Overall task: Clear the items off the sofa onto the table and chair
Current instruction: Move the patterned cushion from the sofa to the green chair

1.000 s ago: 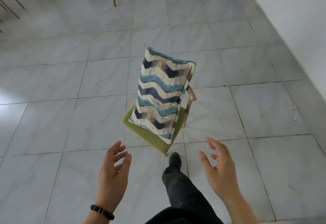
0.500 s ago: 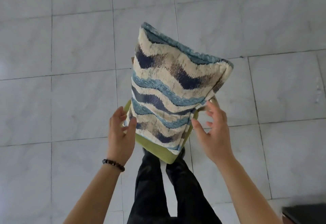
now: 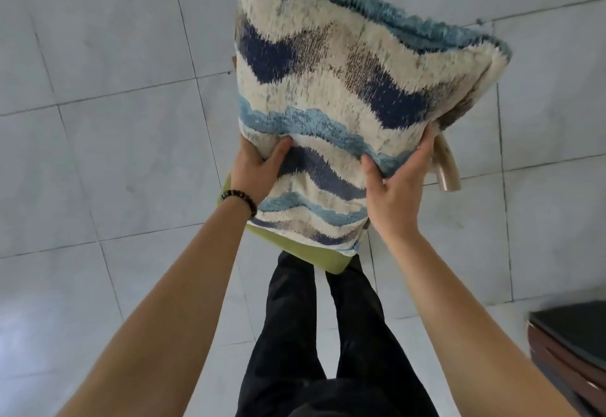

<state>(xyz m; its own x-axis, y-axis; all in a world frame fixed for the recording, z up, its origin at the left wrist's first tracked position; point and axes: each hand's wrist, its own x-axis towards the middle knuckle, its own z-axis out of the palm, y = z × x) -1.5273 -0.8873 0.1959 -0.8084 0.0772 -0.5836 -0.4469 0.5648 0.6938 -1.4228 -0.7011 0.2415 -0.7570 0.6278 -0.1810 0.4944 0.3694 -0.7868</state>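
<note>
Two hands on one item. Pale floor tiles lie bare on both sides of the chair, leaving room to step back. The wave-patterned cushion stands upright, its lower edge meeting the green chair seat close to the front lip, with the wooden armrest just beside its right edge. A dark furniture corner sits well apart. The left hand and the right hand each grasp a side edge, thumbs pressed into the pile. This looks like the placing step. Next the cushion probably needs a push backward, then a gentle release so it doesn't tip forward.
</note>
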